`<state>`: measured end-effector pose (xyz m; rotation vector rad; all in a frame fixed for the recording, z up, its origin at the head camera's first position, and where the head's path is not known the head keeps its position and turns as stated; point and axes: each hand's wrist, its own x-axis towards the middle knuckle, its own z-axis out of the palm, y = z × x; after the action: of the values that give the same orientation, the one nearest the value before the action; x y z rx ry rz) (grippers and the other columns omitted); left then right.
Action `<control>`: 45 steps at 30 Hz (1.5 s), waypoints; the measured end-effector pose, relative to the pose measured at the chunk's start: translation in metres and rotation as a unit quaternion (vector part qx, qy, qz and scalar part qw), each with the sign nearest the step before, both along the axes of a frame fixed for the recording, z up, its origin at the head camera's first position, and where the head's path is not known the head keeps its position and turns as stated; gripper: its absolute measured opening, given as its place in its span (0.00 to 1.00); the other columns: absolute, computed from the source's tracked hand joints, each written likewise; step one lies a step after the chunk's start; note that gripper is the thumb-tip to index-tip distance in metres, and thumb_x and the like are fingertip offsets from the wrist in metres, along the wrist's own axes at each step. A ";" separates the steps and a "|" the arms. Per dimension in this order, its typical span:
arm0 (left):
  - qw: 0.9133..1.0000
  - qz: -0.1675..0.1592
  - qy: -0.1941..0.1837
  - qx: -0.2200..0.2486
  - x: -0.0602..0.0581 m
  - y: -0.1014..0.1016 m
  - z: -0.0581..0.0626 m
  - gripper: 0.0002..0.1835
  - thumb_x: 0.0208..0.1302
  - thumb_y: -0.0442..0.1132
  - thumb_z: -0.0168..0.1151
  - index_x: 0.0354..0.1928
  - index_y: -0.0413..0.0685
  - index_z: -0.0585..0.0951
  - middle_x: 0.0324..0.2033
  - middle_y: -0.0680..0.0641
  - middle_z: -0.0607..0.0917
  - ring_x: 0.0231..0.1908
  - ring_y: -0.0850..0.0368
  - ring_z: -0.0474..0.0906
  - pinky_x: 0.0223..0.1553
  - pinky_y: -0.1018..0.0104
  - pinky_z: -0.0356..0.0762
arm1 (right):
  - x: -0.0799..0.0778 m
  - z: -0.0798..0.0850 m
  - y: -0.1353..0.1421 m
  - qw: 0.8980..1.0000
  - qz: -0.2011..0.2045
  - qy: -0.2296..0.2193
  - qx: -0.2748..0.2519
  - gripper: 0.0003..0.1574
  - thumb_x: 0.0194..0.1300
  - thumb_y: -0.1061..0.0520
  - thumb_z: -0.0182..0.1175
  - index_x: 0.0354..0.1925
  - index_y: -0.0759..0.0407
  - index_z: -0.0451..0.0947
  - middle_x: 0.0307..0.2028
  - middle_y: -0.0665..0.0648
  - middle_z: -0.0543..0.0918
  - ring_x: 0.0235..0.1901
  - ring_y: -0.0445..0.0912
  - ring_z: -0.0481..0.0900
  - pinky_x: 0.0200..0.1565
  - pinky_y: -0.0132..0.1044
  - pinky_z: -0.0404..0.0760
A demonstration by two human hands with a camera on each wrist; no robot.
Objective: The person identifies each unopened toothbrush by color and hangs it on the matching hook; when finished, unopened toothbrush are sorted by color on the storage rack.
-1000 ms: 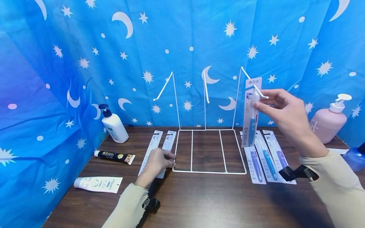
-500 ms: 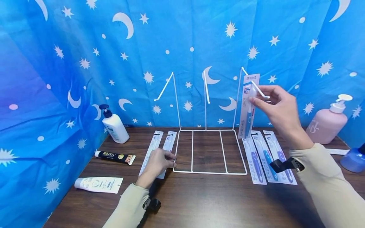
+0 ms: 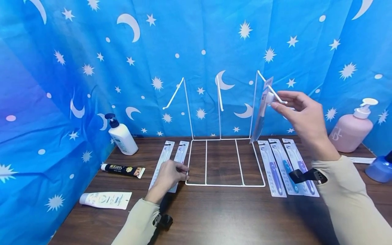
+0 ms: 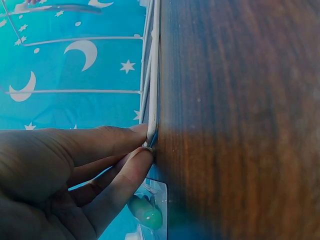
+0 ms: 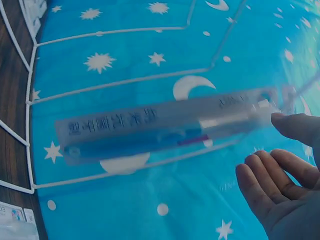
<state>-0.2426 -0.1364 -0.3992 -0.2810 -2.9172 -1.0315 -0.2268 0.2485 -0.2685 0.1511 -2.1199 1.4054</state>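
Note:
A white wire display rack [image 3: 225, 185] with three slanting hooks stands on the table. My left hand [image 3: 169, 175] pinches its front left corner, thumb and forefinger on the wire [image 4: 153, 112] in the left wrist view. A packaged toothbrush [image 3: 261, 112] hangs from the right hook [image 3: 277, 94], turned nearly edge-on in the head view and blurred in the right wrist view. Beside it is my right hand [image 3: 306, 115], fingers spread apart from the thumb, whose tip lies right at the package's upper end. Three packaged toothbrushes [image 3: 277, 173] lie right of the rack, two more [image 3: 165, 153] on the left.
On the left are a white pump bottle [image 3: 124, 137], a black toothpaste tube [image 3: 122, 169] and a white tube [image 3: 105, 200]. A pink pump bottle [image 3: 350, 132] and a blue bottle [image 3: 379, 170] stand at the right. A starry blue cloth [image 3: 171, 44] hangs behind.
The packaged toothbrush has moved back along the right hook and swung round from facing front to nearly edge-on. My right hand's fingers have come off it. The left hand stays on the rack.

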 end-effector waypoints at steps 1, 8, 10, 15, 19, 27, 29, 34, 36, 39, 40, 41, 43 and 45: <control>1.000 0.001 0.000 -0.001 0.000 0.000 0.000 0.10 0.43 0.33 0.78 0.30 0.48 0.89 0.20 0.56 0.83 0.23 0.63 0.75 0.28 0.67 0.71 | 0.000 -0.001 0.004 1.000 0.004 -0.001 -0.008 0.29 0.61 0.50 0.68 0.60 0.53 0.76 0.50 0.50 0.82 0.47 0.39 0.79 0.43 0.23 0.74; 1.000 0.000 0.001 -0.001 0.001 0.001 0.000 0.10 0.43 0.34 0.78 0.31 0.48 0.89 0.20 0.56 0.83 0.23 0.63 0.75 0.27 0.67 0.71 | 0.000 -0.015 0.037 0.996 0.030 -0.031 -0.083 0.30 0.60 0.55 0.68 0.60 0.58 0.75 0.48 0.51 0.82 0.43 0.38 0.82 0.41 0.21 0.75; 1.000 0.000 0.000 -0.001 0.002 0.000 0.000 0.10 0.43 0.34 0.78 0.31 0.48 0.89 0.20 0.56 0.83 0.23 0.63 0.75 0.28 0.66 0.71 | -0.002 -0.022 0.048 0.995 0.021 -0.048 -0.081 0.31 0.61 0.53 0.68 0.60 0.60 0.75 0.47 0.49 0.82 0.42 0.36 0.82 0.40 0.21 0.75; 1.000 0.002 -0.002 -0.002 0.002 -0.001 -0.002 0.10 0.44 0.33 0.78 0.31 0.47 0.89 0.20 0.56 0.83 0.23 0.62 0.75 0.28 0.66 0.71 | -0.006 -0.039 0.072 0.992 -0.017 -0.122 -0.026 0.37 0.62 0.45 0.66 0.63 0.61 0.71 0.46 0.43 0.80 0.39 0.32 0.81 0.44 0.24 0.75; 1.000 -0.003 0.002 -0.004 0.002 -0.003 -0.001 0.10 0.43 0.33 0.78 0.31 0.47 0.89 0.20 0.55 0.83 0.23 0.63 0.75 0.28 0.66 0.71 | -0.013 -0.055 0.085 0.979 -0.038 -0.198 0.028 0.46 0.61 0.34 0.61 0.66 0.60 0.67 0.53 0.52 0.76 0.40 0.33 0.80 0.56 0.45 0.71; 1.000 0.000 0.000 -0.007 0.000 -0.003 0.003 0.10 0.43 0.33 0.78 0.31 0.47 0.89 0.20 0.55 0.82 0.23 0.62 0.75 0.27 0.66 0.70 | -0.030 -0.089 0.101 0.954 -0.054 -0.279 0.092 0.49 0.60 0.30 0.59 0.63 0.66 0.69 0.58 0.73 0.73 0.54 0.66 0.75 0.47 0.54 0.71; 1.000 0.000 -0.001 -0.008 -0.001 -0.002 0.003 0.10 0.43 0.33 0.78 0.31 0.47 0.89 0.20 0.55 0.83 0.24 0.62 0.75 0.27 0.66 0.70 | -0.032 -0.096 0.105 0.945 -0.043 -0.306 0.109 0.49 0.61 0.31 0.60 0.62 0.68 0.68 0.58 0.75 0.72 0.54 0.67 0.74 0.48 0.58 0.71; 1.000 0.002 -0.001 -0.008 -0.001 -0.001 0.004 0.10 0.43 0.33 0.78 0.31 0.48 0.89 0.20 0.55 0.83 0.23 0.62 0.75 0.27 0.66 0.70 | -0.033 -0.107 0.112 0.920 -0.015 -0.362 0.152 0.48 0.61 0.33 0.61 0.59 0.72 0.68 0.56 0.76 0.68 0.51 0.70 0.71 0.51 0.65 0.66; 1.000 0.003 0.000 -0.006 -0.001 0.000 0.003 0.10 0.43 0.33 0.78 0.31 0.48 0.89 0.20 0.55 0.83 0.23 0.62 0.75 0.27 0.66 0.70 | -0.033 -0.109 0.113 0.912 -0.014 -0.376 0.161 0.47 0.60 0.33 0.62 0.59 0.71 0.70 0.58 0.76 0.66 0.52 0.70 0.68 0.51 0.66 0.65; 1.000 0.001 0.001 -0.006 0.000 0.000 0.003 0.10 0.43 0.33 0.78 0.31 0.48 0.89 0.20 0.55 0.83 0.23 0.62 0.75 0.28 0.66 0.71 | -0.032 -0.112 0.113 0.904 -0.020 -0.391 0.169 0.47 0.59 0.34 0.64 0.57 0.72 0.72 0.55 0.76 0.69 0.50 0.68 0.67 0.49 0.63 0.67; 1.000 0.001 -0.001 -0.006 0.000 0.000 0.002 0.10 0.43 0.33 0.78 0.31 0.48 0.89 0.20 0.56 0.83 0.23 0.62 0.75 0.28 0.66 0.71 | -0.032 -0.113 0.113 0.903 -0.021 -0.395 0.170 0.46 0.58 0.35 0.65 0.57 0.72 0.72 0.54 0.75 0.71 0.50 0.68 0.67 0.49 0.62 0.67; 1.000 0.000 -0.002 -0.005 0.000 0.001 0.002 0.10 0.43 0.33 0.78 0.31 0.48 0.89 0.20 0.55 0.83 0.23 0.62 0.75 0.28 0.66 0.71 | -0.032 -0.114 0.113 0.902 -0.022 -0.396 0.171 0.46 0.58 0.35 0.65 0.56 0.72 0.73 0.53 0.75 0.72 0.49 0.67 0.68 0.48 0.61 0.68; 1.000 0.000 -0.004 -0.006 0.001 0.001 0.002 0.10 0.43 0.33 0.78 0.31 0.48 0.89 0.20 0.55 0.83 0.23 0.62 0.75 0.28 0.65 0.71 | -0.032 -0.117 0.113 0.902 -0.025 -0.395 0.172 0.44 0.57 0.37 0.67 0.54 0.72 0.74 0.46 0.73 0.77 0.45 0.65 0.71 0.45 0.58 0.69; 1.000 0.000 -0.007 -0.004 0.001 0.001 0.000 0.10 0.44 0.33 0.78 0.31 0.47 0.89 0.20 0.55 0.83 0.23 0.62 0.75 0.28 0.65 0.71 | -0.031 -0.118 0.114 0.901 -0.026 -0.397 0.171 0.43 0.57 0.38 0.67 0.53 0.73 0.74 0.44 0.72 0.78 0.44 0.64 0.71 0.44 0.56 0.70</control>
<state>-0.2415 -0.1350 -0.3992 -0.2746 -2.9343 -1.0245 -0.2582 0.3624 -0.3870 -0.4172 -2.9991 1.1482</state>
